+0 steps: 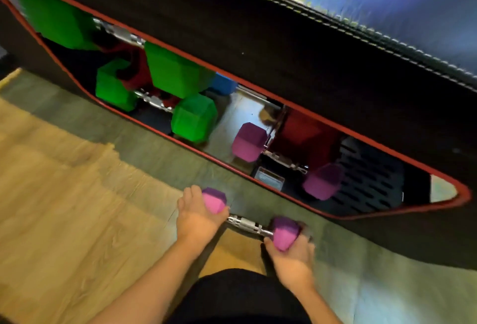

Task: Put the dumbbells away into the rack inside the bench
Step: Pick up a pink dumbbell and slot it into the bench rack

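A purple dumbbell point(249, 223) with a chrome handle lies just in front of the bench's opening. My left hand point(197, 214) grips its left head and my right hand point(293, 254) grips its right head. Inside the red-rimmed rack opening point(296, 195) sits a second purple dumbbell point(284, 159). To its left are two green dumbbells, a small one point(154, 102) in front and a large one point(108, 37) behind. A blue dumbbell head point(223, 83) shows further back. The picture is motion-blurred.
The black bench point(284, 47) with a stitched padded top runs diagonally across the view. A slotted black shelf point(369, 179) fills the rack's right end. Wood flooring point(64, 207) lies to the left, and my dark-clothed knee point(240, 298) is at the bottom.
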The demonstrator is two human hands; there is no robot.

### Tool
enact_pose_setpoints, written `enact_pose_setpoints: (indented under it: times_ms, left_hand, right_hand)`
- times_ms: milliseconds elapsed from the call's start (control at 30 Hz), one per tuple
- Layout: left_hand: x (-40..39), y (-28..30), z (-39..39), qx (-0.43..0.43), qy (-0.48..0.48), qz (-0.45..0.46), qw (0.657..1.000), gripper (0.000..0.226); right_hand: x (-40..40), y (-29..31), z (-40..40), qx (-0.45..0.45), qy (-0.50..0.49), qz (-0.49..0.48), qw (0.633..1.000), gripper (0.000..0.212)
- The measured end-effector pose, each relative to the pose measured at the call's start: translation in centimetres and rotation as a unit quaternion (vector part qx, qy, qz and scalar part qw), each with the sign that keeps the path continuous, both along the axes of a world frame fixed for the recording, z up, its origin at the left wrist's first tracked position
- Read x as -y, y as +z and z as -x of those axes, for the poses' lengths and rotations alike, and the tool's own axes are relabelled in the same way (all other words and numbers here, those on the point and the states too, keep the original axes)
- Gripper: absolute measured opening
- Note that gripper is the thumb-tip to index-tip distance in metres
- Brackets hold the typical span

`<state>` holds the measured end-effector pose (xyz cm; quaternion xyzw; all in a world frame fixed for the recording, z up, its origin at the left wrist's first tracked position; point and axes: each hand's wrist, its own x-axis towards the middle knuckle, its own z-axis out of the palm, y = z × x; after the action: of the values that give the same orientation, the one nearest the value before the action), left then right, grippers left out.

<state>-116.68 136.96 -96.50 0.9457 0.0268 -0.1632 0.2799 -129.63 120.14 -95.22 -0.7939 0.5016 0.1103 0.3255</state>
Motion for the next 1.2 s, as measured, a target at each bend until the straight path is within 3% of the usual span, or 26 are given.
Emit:
enact_pose_setpoints:
  times_ms: [100, 167, 300, 367, 467, 567, 733, 800, 933, 1067, 1200]
  left_hand:
    - [-0.1, 0.1, -0.4, -0.005, -0.011, 0.012, 1.000, 0.066]
    - [-0.2, -0.1, -0.6, -0.018, -0.005, 0.017, 1.000, 0.069]
    - [0.1, -1.2, -1.4, -0.067, 0.075, 0.051, 0.994, 0.071]
    - [0.5, -1.2, -2.2, -0.104, 0.123, 0.063, 0.985, 0.061]
    - [0.9, -1.3, -3.1, -0.157, 0.151, 0.077, 0.973, 0.042]
    - [0.6, -1.5, -3.3, -0.187, 0.158, 0.096, 0.965, 0.041]
    - [-0.2, -1.1, -4.0, -0.328, 0.204, 0.214, 0.897, 0.038]
    - [-0.3, -1.0, -4.2, -0.354, 0.199, 0.222, 0.886, 0.040]
    - [-0.1, -1.3, -4.2, -0.322, 0.203, 0.216, 0.899, 0.042]
    - [0.3, -0.6, -3.9, -0.292, 0.208, 0.222, 0.907, 0.031]
    - [0.4, -0.3, -3.5, -0.260, 0.216, 0.224, 0.914, 0.026]
  right_hand:
    - [-0.4, 0.5, -0.4, 0.078, -0.163, -0.063, 0.982, 0.066]
    - [-0.1, 0.4, -1.1, 0.102, -0.222, -0.096, 0.965, 0.056]
    - [0.8, -1.5, -1.0, 0.100, -0.300, -0.156, 0.936, 0.057]
    - [1.4, -2.5, -0.7, 0.091, -0.330, -0.206, 0.917, 0.060]
    - [2.1, -3.4, -0.5, 0.095, -0.335, -0.252, 0.903, 0.050]
    - [2.4, -3.6, -0.5, 0.099, -0.328, -0.266, 0.901, 0.037]
    - [3.1, -4.8, -0.2, 0.124, -0.343, -0.329, 0.871, 0.042]
    - [3.3, -5.1, -0.1, 0.127, -0.349, -0.352, 0.859, 0.042]
    - [3.2, -5.3, -0.1, 0.124, -0.345, -0.338, 0.867, 0.035]
    - [3.3, -5.5, -0.1, 0.146, -0.358, -0.357, 0.850, 0.040]
    - [2.9, -5.0, 0.2, 0.130, -0.368, -0.327, 0.860, 0.045]
